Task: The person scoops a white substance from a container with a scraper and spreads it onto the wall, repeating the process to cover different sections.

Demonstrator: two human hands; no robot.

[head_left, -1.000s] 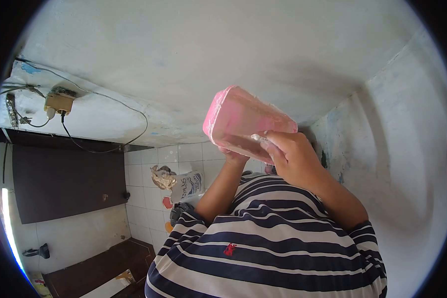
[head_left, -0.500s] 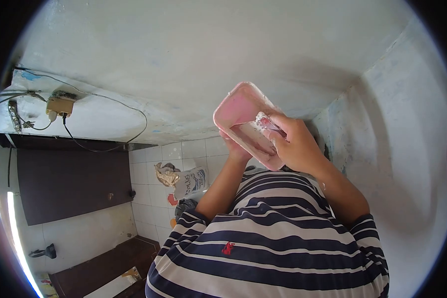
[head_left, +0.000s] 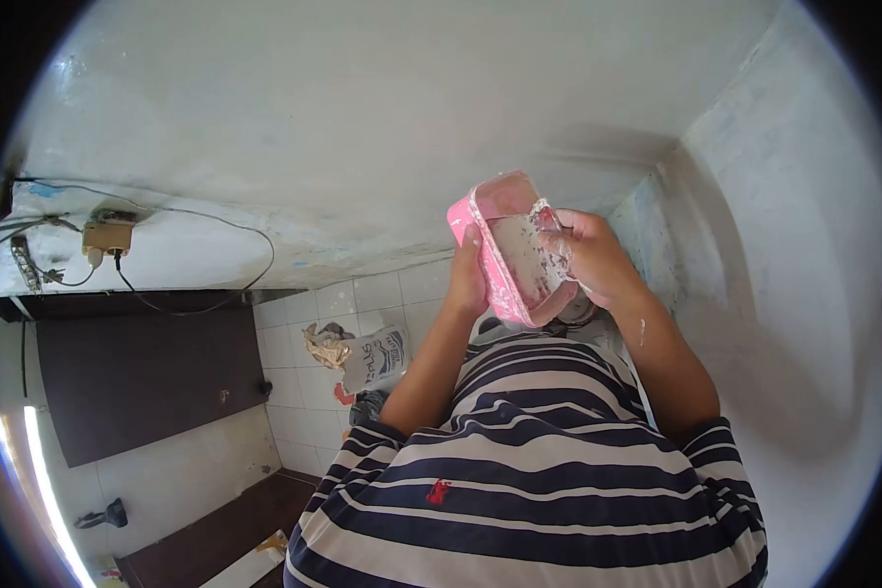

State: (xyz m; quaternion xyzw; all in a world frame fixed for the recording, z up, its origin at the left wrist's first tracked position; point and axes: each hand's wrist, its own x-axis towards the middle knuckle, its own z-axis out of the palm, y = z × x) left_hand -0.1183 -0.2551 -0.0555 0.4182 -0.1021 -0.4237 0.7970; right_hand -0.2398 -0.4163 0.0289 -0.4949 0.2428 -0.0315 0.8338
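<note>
My left hand (head_left: 470, 276) grips the near left side of a pink plastic tub (head_left: 461, 214), its thumb lying along the outer wall. White paste (head_left: 516, 245) coats the inside of the tub, and its rim is smeared too. My right hand (head_left: 603, 260) is closed at the tub's right side, around a small paste-covered tool (head_left: 547, 218) with a reddish part. Its full shape is hidden by my fingers and the paste. Tilted toward the right, the tub is held in front of the wall (head_left: 382, 127). White specks mark my right forearm.
A printed sack (head_left: 377, 361) stands on the tiled floor (head_left: 299, 392) at lower left, beside crumpled wrapping. On the left, a socket box (head_left: 106, 237) with plugs and a loose cable (head_left: 255, 231) sits above a dark panel (head_left: 147, 377). A wall corner rises at right.
The tub has turned and tipped to the right, showing its pink outer side and the paste within. My left thumb now shows on its wall. My right hand has shifted slightly right, with the tool.
</note>
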